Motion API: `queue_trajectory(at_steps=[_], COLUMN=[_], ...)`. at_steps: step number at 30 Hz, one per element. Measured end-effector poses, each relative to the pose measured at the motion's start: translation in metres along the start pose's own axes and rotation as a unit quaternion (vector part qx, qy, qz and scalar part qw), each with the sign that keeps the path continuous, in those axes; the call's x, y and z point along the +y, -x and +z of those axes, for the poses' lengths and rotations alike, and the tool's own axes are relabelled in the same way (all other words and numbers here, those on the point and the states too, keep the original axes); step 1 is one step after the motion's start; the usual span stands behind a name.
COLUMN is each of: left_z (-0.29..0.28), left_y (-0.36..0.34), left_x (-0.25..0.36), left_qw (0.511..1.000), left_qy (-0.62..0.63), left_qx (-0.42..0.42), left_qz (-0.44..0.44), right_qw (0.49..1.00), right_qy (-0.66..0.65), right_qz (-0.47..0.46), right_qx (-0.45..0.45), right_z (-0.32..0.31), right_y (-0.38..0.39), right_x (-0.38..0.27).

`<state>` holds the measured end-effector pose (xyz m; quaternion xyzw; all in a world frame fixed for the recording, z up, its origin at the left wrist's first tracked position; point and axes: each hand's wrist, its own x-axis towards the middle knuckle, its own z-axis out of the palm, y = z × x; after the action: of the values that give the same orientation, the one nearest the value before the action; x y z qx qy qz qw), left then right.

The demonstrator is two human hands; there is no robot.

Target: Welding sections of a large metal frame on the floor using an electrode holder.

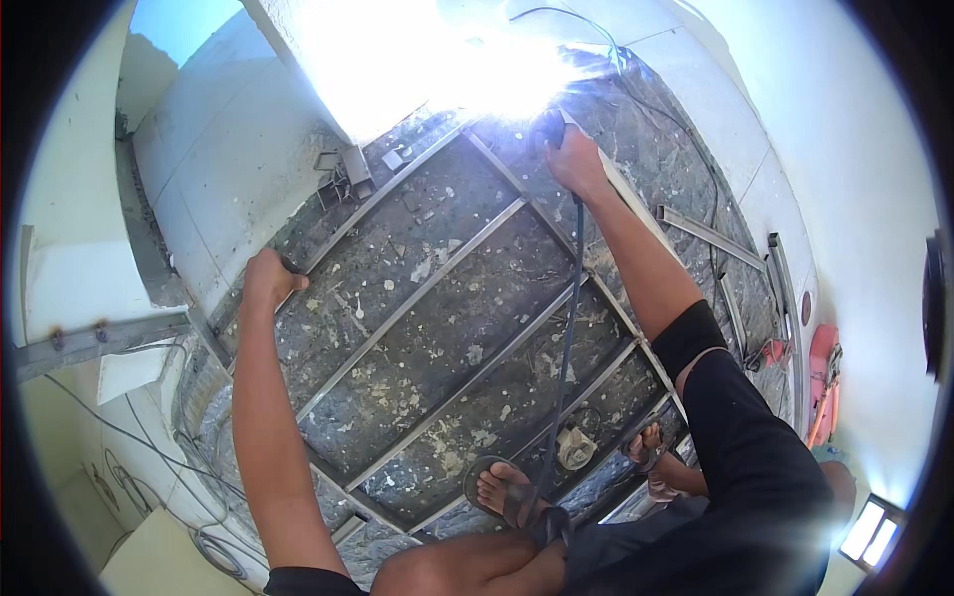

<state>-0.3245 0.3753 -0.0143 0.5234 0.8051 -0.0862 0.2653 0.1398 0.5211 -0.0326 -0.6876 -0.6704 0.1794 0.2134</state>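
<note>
A dark, worn floor, spattered with pale flecks, fills the middle of the view. Over its centre spans the metal frame, set aslant, with one corner toward the floor's far edge and the opposite corner toward its near edge; several bars cross it side by side (whether it rests flat on the floor all along, I cannot tell). White glare covers the floor's far edge and hides the far corner of the frame in part. A dark cable hangs from near that end down over the bars toward the floor's near edge. Loose metal lengths lie near the floor's right edge, and a red object stands farther right, its lower part unclear.

Two sandalled feet show, one foot at the near edge of the floor and the other close to the frame's right side. The left hand is closed over the frame's outer bar near the floor's left edge. The right hand is wrapped round a black holder, just beside the glare. A round, pale piece lies toward the near edge; small metal offcuts sit at the far left.
</note>
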Motion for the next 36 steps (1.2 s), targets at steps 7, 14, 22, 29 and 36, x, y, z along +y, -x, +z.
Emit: queue_trajectory(at_steps=[7,14,22,29,36], left_z=[-0.001,0.002,0.007,0.008,0.000], left_y=[0.005,0.001,-0.005,-0.006,0.000], left_x=[0.000,0.016,-0.007,-0.011,0.001], left_qw=[1.000,0.996,1.000,0.999,0.999], left_qy=[0.014,0.082,0.007,0.002,0.044], left_qx=[0.021,-0.027,0.016,0.028,-0.007], left_qz=[0.015,0.006,0.024,0.019,-0.005], right_qw=[0.999,1.000,1.000,1.000,1.000], right_qy=[0.026,0.009,0.008,0.019,0.004], right_qz=[0.017,0.020,0.009,0.008,-0.008], right_qx=[-0.014,0.019,0.003,-0.010,0.000], right_z=[-0.001,-0.002,-0.008,-0.005,-0.003], right_y=[0.001,-0.005,0.007,0.006,0.005], right_x=[-0.003,0.017,-0.002,-0.002,0.002])
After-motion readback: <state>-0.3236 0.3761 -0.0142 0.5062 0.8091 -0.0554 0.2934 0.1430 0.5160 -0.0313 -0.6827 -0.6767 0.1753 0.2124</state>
